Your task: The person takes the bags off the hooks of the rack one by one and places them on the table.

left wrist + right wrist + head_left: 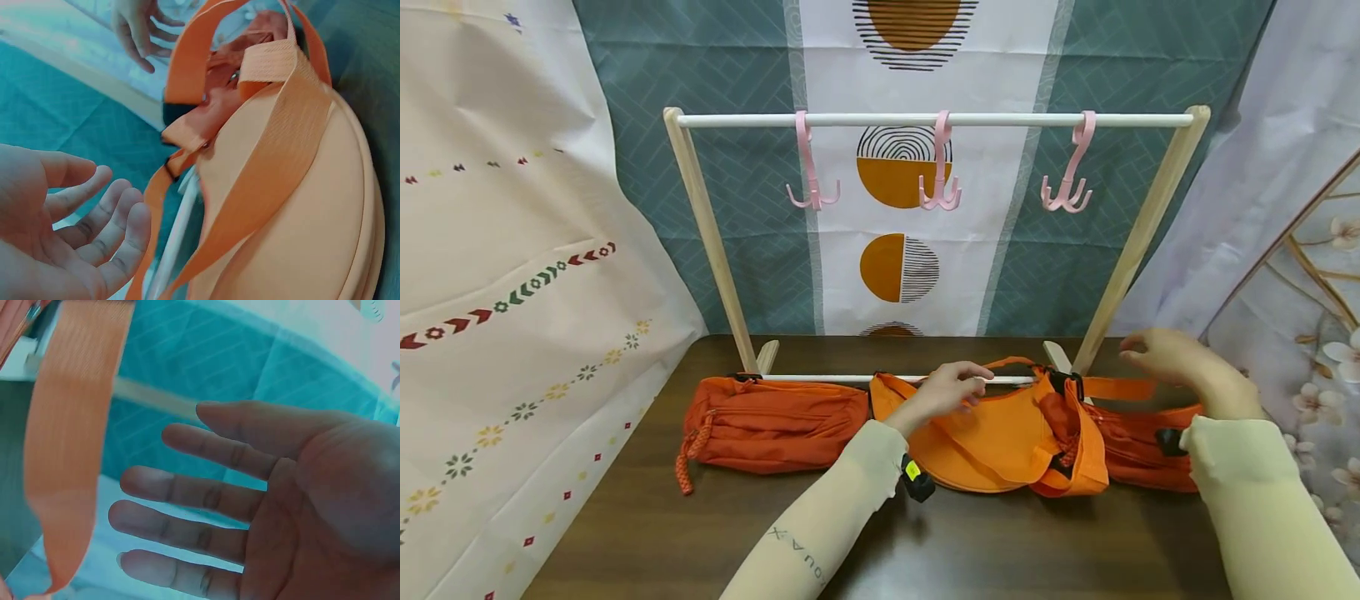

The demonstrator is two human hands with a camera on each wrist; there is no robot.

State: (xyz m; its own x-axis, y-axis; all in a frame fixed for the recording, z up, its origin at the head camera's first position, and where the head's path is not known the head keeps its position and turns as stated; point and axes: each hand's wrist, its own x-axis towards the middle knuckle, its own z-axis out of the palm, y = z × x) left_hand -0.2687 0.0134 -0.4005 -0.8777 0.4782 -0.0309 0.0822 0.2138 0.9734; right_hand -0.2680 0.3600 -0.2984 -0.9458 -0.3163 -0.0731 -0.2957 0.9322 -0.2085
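An orange half-round bag [992,437] with wide straps lies on the table in the middle. My left hand [947,392] hovers over its left part, fingers loosely bent and holding nothing. In the left wrist view that hand [81,225] is beside the bag's strap [269,156], palm showing. To the right, above a red-orange bag [1142,442], my right hand [1172,358] is raised with nothing in it. The right wrist view shows its fingers [200,494] extended near a hanging orange strap [75,444]. A darker orange pouch [782,425] with a cord pull lies at the left.
A wooden rack with a white top bar [880,121] stands behind the bags. Three pink hooks hang from it: left [812,167], middle [940,167] and right [1070,167]. Patterned cloths surround the brown table [625,517]. A white lower bar [820,378] runs behind the bags.
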